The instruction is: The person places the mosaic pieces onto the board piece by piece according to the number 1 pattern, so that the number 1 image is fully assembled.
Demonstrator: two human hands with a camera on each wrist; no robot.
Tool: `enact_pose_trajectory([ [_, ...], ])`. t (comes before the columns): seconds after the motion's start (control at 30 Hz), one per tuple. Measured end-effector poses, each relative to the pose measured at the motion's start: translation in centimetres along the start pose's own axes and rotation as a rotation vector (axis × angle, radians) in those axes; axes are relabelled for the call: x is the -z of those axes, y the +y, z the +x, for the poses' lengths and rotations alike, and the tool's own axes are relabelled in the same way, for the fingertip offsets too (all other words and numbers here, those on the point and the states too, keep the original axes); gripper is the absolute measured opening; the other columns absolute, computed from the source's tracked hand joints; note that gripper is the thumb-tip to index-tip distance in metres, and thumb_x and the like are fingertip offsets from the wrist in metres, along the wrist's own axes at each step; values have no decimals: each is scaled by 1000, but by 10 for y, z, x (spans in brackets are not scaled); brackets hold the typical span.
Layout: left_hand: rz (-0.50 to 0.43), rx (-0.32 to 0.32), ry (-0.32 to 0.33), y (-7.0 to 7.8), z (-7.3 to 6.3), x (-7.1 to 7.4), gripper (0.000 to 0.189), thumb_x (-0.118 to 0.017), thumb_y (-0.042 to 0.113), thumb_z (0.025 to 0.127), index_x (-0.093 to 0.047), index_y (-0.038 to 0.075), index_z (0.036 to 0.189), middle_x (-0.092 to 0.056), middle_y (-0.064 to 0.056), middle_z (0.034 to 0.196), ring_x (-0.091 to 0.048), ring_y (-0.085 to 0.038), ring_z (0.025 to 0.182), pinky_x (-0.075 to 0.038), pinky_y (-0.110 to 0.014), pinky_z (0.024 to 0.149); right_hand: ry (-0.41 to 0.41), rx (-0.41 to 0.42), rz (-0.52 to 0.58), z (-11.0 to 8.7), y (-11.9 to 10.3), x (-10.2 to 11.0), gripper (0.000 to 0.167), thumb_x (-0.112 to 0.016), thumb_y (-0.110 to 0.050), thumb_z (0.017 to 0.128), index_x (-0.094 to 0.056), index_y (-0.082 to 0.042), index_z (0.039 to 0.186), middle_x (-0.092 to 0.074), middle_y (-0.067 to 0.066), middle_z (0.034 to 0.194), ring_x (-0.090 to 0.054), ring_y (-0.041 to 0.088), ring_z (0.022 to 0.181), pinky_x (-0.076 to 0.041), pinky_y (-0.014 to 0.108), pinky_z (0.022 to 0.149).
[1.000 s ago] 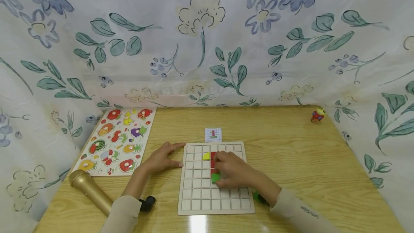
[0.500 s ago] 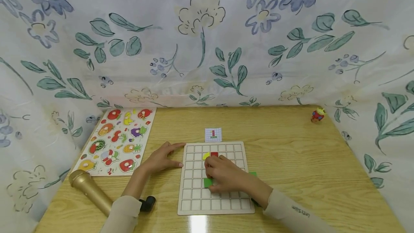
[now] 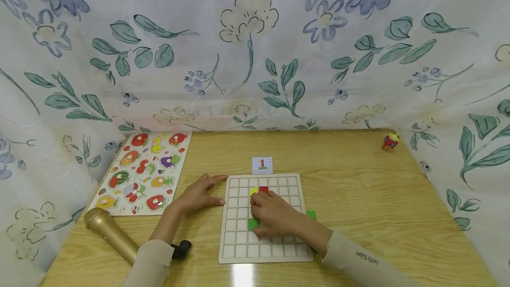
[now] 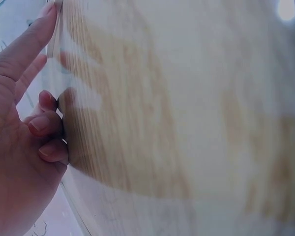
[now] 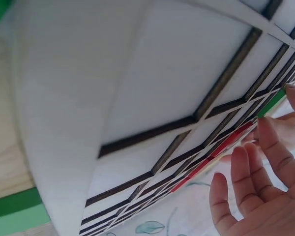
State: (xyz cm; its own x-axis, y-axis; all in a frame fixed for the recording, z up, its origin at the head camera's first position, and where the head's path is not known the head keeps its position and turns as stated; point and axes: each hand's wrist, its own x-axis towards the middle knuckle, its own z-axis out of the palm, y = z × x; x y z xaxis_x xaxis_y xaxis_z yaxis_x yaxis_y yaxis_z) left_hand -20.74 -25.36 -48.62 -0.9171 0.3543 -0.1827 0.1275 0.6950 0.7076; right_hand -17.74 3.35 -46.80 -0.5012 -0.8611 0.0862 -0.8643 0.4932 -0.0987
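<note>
Microphone (image 3: 115,239), fruit board (image 3: 125,211): far left. Left hand (image 3: 196,197): fingers spread, gripping nothing, left edge of grid board (image 3: 279,250). Green tile (image 3: 253,224): left of grid centre, pinched by right hand (image 3: 276,217). Spare tile (image 3: 311,214): right edge. Open surface (image 3: 366,198); figurine (image 3: 390,141), far corner.

The grid board (image 3: 241,250) is pale cream, ruled in squares by darker lines. On it show a yellow piece (image 3: 253,191), a red square (image 3: 263,189) and a bright green tile (image 3: 253,224). The small card (image 3: 256,171) is white, gridded, with red and green marks. The desk (image 3: 346,180) is yellow-brown with streaky wood grain. The puzzle board (image 3: 152,196) is white with multicoloured fruit; the microphone (image 3: 113,236), gold. The white curtain (image 3: 175,96) carries blue flowers and green leaves. The right sleeve (image 3: 358,258) is beige with dark lettering.
</note>
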Motion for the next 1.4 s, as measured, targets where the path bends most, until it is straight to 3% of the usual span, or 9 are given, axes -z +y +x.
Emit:
enact_pose_trajectory([
  [0.47, 7, 12, -4, 2, -1, 1, 77, -83, 34, 80, -49, 23, 148, -37, -7, 90, -35, -19, 76, -31, -35, 67, -32, -33, 25, 0, -1, 5, 29, -77, -44, 82, -64, -19, 80, -54, -5, 104, -48, 11, 95, -39, 27, 78],
  [0.67, 8, 20, -7, 1, -1, 1, 77, -83, 34, 80, -49, 24, 148, -38, -7, 91, -35, -19, 77, -31, -35, 67, -14, -52, 63, -7, 6, 10, 32, -77, -47, 82, -62, -19, 85, -54, -4, 106, -48, 11, 94, -41, 30, 83],
  [0.97, 15, -1, -12, 2, -1, 3, 78, -82, 35, 81, -48, 21, 149, -37, -6, 90, -34, -19, 76, -30, -34, 66, -24, -185, 253, -42, 41, 30, 32, -83, -37, 80, -69, -17, 102, -53, -3, 114, -51, 14, 104, -42, 40, 92],
  [1.2, 6, 5, -21, 2, -1, 3, 78, -83, 34, 80, -48, 22, 149, -37, -7, 91, -35, -19, 77, -30, -35, 66, -40, -291, 292, -75, 60, 31, 30, -84, -28, 78, -70, -14, 101, -56, 2, 113, -53, 21, 106, -42, 46, 93],
  [1.4, 9, 10, -15, -1, 0, 1, 78, -83, 36, 80, -48, 23, 148, -37, -7, 91, -35, -19, 78, -30, -35, 68, 1, -282, 279, -96, 68, 24, 32, -86, -27, 77, -70, -14, 102, -56, 0, 111, -53, 18, 104, -44, 44, 89],
])
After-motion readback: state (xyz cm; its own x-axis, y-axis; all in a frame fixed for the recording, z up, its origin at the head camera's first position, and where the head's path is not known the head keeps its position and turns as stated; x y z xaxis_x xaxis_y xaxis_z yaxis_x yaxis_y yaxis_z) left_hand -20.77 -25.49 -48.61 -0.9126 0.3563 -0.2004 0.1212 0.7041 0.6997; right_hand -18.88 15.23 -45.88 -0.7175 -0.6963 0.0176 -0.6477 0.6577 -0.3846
